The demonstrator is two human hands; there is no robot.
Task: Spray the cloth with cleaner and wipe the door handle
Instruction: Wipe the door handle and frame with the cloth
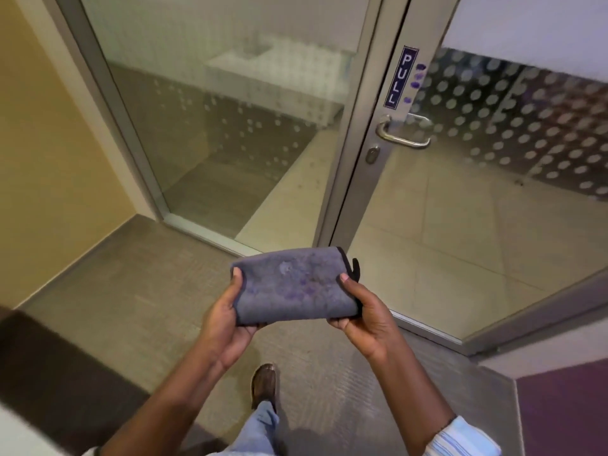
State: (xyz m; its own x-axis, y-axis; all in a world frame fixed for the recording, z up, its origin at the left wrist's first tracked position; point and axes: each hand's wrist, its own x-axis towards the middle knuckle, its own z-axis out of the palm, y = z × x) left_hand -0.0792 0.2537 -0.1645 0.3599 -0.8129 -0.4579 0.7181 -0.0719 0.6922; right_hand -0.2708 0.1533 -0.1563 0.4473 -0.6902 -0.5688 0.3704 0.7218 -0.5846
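Note:
A folded grey cloth (292, 284) with purple stains is stretched flat between both hands at waist height. My left hand (227, 324) pinches its left edge and my right hand (365, 317) pinches its right edge. The silver lever door handle (403, 134) sits on the metal door frame, above and to the right of the cloth, well apart from it. A keyhole (372, 155) lies just below the handle. No spray bottle is in view.
A blue PULL sign (400, 77) is fixed above the handle. The glass door (493, 192) with frosted dots stands ajar to the right; a fixed glass panel (214, 126) is to the left. My shoe (264, 383) rests on the grey carpet. A yellow wall (39, 143) stands at far left.

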